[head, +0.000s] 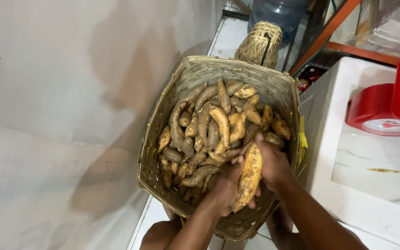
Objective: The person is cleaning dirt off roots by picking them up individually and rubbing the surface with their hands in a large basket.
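We had our left hand (pixel 225 185) and right hand (pixel 274 164) both wrapped round one long, dirt-speckled yellow-brown sweet potato (pixel 248 176), just above the heap in the big woven bamboo basket (pixel 281 90).

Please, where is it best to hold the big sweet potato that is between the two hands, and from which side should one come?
Probably at its thick middle, from above. The big sweet potato lies lengthwise, raised over the pile in the woven basket, with tapered, soil-covered ends that could slip. The left hand and right hand already wrap it from both long sides, so fingers around the widest part seem safest.
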